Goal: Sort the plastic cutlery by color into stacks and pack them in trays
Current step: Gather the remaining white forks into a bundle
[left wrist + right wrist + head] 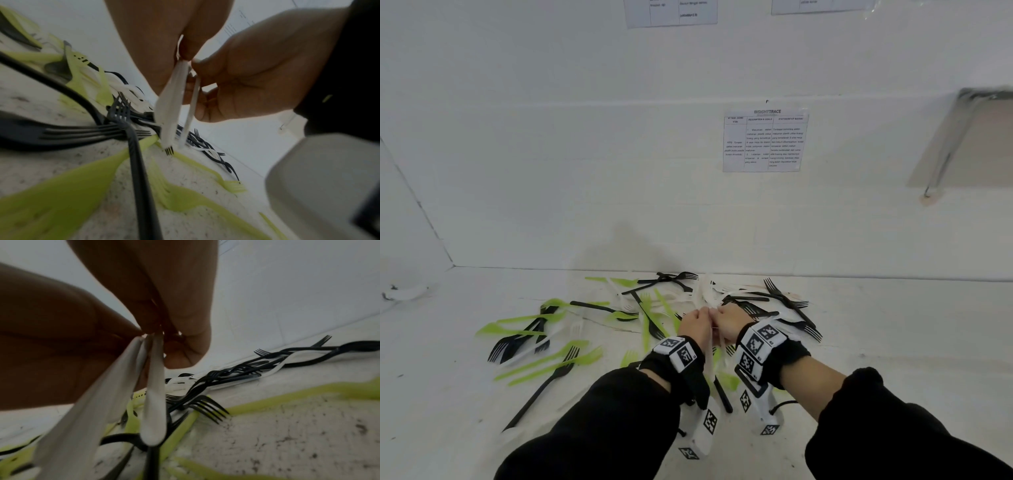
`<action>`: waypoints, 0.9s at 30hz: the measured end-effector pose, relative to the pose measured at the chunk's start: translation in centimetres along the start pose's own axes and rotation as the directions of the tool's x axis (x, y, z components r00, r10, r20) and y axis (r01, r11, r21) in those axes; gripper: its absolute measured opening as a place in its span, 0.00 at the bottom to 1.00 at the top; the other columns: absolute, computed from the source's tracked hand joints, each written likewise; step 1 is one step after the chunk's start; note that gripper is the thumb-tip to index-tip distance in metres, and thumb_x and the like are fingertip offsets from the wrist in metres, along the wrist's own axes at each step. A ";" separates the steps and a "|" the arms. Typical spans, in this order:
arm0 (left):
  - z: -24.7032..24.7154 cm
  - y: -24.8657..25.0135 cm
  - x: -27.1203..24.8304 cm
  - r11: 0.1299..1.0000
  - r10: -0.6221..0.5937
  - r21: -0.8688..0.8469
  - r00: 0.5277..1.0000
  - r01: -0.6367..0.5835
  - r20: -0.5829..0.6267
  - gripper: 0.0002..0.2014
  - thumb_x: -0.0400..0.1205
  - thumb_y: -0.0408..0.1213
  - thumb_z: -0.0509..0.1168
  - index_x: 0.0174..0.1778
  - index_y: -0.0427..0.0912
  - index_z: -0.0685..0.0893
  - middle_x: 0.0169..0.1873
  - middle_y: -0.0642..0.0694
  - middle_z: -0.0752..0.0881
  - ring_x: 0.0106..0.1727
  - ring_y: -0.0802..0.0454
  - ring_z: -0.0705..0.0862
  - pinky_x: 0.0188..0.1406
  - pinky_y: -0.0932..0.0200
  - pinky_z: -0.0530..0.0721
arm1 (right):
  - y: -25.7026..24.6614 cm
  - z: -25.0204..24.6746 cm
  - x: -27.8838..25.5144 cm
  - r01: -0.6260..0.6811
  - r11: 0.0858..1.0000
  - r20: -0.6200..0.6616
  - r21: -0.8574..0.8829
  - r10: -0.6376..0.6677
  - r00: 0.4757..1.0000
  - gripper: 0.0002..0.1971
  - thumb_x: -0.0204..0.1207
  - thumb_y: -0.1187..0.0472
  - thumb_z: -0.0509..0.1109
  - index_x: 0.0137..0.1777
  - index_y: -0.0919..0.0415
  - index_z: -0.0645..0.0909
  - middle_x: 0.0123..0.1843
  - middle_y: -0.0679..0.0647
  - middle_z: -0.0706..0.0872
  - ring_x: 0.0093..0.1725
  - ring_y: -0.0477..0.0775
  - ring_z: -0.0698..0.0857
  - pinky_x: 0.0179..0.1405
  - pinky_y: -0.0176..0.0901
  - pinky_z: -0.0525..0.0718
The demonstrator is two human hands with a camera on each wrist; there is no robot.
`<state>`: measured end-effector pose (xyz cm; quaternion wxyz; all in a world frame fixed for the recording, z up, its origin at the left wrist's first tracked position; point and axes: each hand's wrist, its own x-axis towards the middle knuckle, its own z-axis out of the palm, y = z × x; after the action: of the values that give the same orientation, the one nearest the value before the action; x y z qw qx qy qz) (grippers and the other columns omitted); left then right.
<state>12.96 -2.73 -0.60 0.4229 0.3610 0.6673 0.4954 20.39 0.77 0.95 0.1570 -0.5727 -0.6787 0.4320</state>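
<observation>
White plastic cutlery (pixel 171 104) pinched by both hands
Left hand (pixel 695 327) and right hand (pixel 729 323) grip its slim handles (green, black forks (pixel 544 380) scattered below).

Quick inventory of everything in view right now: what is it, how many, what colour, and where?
white cutlery: a few pieces, white, pinched upright between both hands over the pile
green cutlery: many, lime green, scattered on the table, mostly left and centre
black cutlery: many, mostly forks, black, mixed through the pile on both sides
loose white cutlery: several, white, at the back of the pile near the wall
table: one, white, speckled
paper sheet: one, white, printed, on the wall
trays: none in view
left hand: grips the white cutlery
right hand: grips the same bundle
</observation>
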 end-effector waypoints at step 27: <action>-3.3 -0.1 0.3 0.978 -0.123 -0.159 0.989 0.135 0.085 0.14 0.85 0.40 0.59 0.57 0.35 0.83 0.43 0.35 0.87 0.39 0.38 0.87 0.42 0.42 0.88 | 0.6 1.3 -0.2 0.155 0.925 -0.073 0.346 -0.139 0.988 0.06 0.74 0.68 0.71 0.43 0.58 0.77 0.43 0.60 0.85 0.40 0.57 0.86 0.45 0.51 0.89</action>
<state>9.79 -3.70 -0.22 0.5073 0.2989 0.6299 0.5065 19.91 0.01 -0.25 0.3045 -0.4932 -0.6280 0.5193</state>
